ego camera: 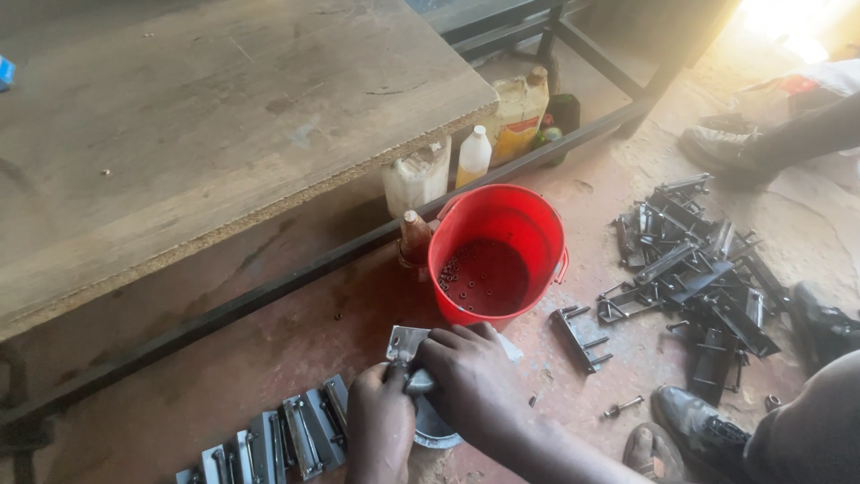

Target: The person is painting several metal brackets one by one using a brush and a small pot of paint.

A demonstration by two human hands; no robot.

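Left hand [381, 428] clenched round a small grey metal bracket [405, 343], steadying it; right hand [470, 381] wraps over top, prob. gripping same piece, w/ fingers hiding the contact. Held low over a round metal dish [436, 432] on the floor, just beside red plastic bucket [495, 253] holding small nuts. Finished brackets [287, 439] lined up left.

white squeeze bottle [474, 154] under table | yellowish jug [522, 109] behind it | cloudy plastic container [417, 178] beside
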